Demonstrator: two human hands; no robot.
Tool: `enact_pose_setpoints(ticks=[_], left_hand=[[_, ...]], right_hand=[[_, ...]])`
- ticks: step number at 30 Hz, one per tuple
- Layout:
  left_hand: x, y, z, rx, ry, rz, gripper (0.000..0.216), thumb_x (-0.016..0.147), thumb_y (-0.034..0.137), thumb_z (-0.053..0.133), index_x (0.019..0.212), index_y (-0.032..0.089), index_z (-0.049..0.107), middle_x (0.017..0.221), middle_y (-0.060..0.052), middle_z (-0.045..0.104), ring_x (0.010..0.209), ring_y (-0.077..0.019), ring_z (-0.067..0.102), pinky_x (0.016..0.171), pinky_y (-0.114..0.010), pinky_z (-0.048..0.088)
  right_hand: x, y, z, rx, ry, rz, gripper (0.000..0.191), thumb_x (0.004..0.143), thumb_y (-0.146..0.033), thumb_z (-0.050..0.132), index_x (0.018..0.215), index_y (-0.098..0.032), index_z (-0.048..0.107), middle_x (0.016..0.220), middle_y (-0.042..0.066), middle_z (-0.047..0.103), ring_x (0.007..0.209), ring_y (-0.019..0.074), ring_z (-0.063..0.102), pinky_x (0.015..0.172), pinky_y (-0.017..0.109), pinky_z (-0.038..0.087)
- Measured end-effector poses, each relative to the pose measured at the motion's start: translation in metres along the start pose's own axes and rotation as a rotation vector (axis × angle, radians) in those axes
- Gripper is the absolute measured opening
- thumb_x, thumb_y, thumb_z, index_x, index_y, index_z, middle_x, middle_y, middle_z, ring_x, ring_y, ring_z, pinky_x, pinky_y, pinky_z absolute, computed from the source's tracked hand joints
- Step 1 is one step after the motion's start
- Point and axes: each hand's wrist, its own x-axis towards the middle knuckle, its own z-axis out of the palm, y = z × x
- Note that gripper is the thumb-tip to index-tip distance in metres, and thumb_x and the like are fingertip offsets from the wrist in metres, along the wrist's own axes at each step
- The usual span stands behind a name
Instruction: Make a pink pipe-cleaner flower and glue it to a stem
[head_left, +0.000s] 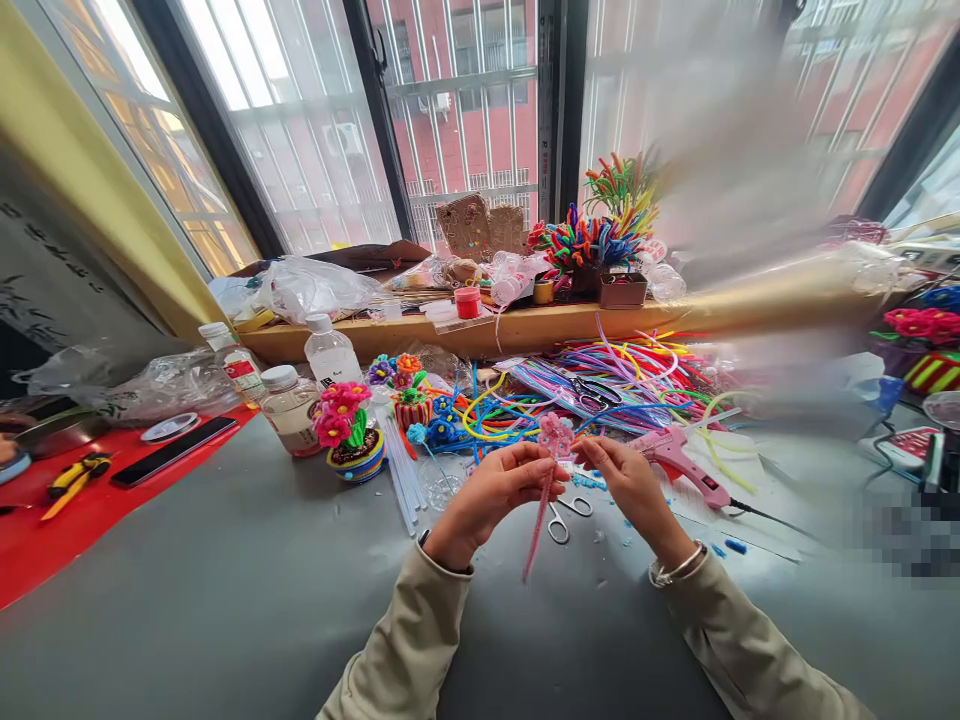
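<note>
My left hand (495, 492) pinches the stem of a pink pipe-cleaner flower (555, 432) between thumb and fingers. The petals stand above the fingertips, and a long pink stem slants down below them. On the flower's right side is my right hand (631, 488), its thumb and fingertips drawn together close to the petals. What those fingertips hold, if anything, is too small to make out. Below the hands, a pair of scissors (562, 518) lies on the grey table (247, 600). A pink hot glue gun (679, 462) rests just beyond my right hand.
Loose pipe cleaners (645, 375) are heaped behind my hands, with dark-handled scissors (592, 392) on top. To the left stand a potted pink flower (346, 425), several bottles (291, 410) and clear glue sticks (405, 470). A phone (174, 450) lies on a red sheet (67, 540). Right-hand areas look smeared.
</note>
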Motion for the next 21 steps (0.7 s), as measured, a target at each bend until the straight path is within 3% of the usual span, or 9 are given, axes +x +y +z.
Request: enact_pose_setpoints(ticks=[2, 5, 9, 12, 18, 21], left_hand=[[0.001, -0.003, -0.001, 0.022, -0.022, -0.021, 0.021, 0.066, 0.028, 0.061, 0.076, 0.011, 0.051, 0.074, -0.004, 0.060, 0.064, -0.0099, 0.057, 0.066, -0.024, 0.043], [0.004, -0.009, -0.002, 0.078, -0.050, -0.085, 0.024, 0.065, 0.029, 0.061, 0.078, 0.011, 0.052, 0.073, -0.005, 0.060, 0.063, -0.0094, 0.057, 0.066, -0.024, 0.043], [0.012, -0.018, -0.003, 0.177, -0.029, -0.119, 0.031, 0.062, 0.034, 0.062, 0.081, 0.012, 0.051, 0.070, -0.003, 0.060, 0.059, -0.0092, 0.057, 0.060, -0.022, 0.043], [0.019, -0.023, -0.001, 0.308, 0.027, -0.090, 0.032, 0.062, 0.040, 0.059, 0.073, 0.011, 0.051, 0.060, -0.002, 0.059, 0.052, -0.0089, 0.056, 0.053, -0.021, 0.042], [0.018, -0.017, -0.002, 0.359, 0.110, -0.013, 0.031, 0.064, 0.042, 0.056, 0.068, 0.011, 0.050, 0.057, -0.001, 0.058, 0.049, -0.0096, 0.054, 0.052, -0.023, 0.042], [0.013, -0.011, -0.009, 0.367, 0.210, 0.084, 0.028, 0.069, 0.039, 0.051, 0.076, 0.012, 0.051, 0.068, -0.004, 0.060, 0.054, -0.0092, 0.054, 0.055, -0.022, 0.042]], right_hand=[[0.000, -0.006, -0.002, 0.193, -0.002, -0.012, 0.029, 0.076, -0.040, 0.043, 0.089, -0.017, 0.054, 0.078, 0.004, 0.058, 0.068, 0.0141, 0.053, 0.061, 0.026, 0.043], [-0.002, -0.011, 0.001, 0.280, -0.008, -0.035, 0.030, 0.070, -0.039, 0.053, 0.091, -0.017, 0.052, 0.077, 0.003, 0.057, 0.061, 0.0114, 0.051, 0.052, 0.022, 0.042], [-0.003, -0.007, 0.009, 0.230, 0.007, -0.037, 0.022, 0.069, -0.038, 0.055, 0.074, -0.016, 0.053, 0.060, 0.000, 0.055, 0.050, 0.0095, 0.047, 0.044, 0.020, 0.038], [-0.002, -0.003, 0.011, 0.189, -0.012, -0.017, 0.026, 0.072, -0.041, 0.050, 0.067, -0.016, 0.053, 0.053, -0.001, 0.051, 0.045, 0.0092, 0.045, 0.041, 0.021, 0.036], [0.002, 0.000, 0.001, 0.051, 0.133, 0.002, 0.032, 0.075, -0.044, 0.043, 0.075, -0.015, 0.058, 0.053, 0.001, 0.052, 0.045, 0.0100, 0.045, 0.044, 0.022, 0.038], [0.005, 0.005, -0.008, -0.017, 0.013, 0.001, 0.033, 0.075, -0.042, 0.043, 0.083, -0.016, 0.060, 0.059, 0.002, 0.056, 0.049, 0.0116, 0.049, 0.044, 0.022, 0.039]])
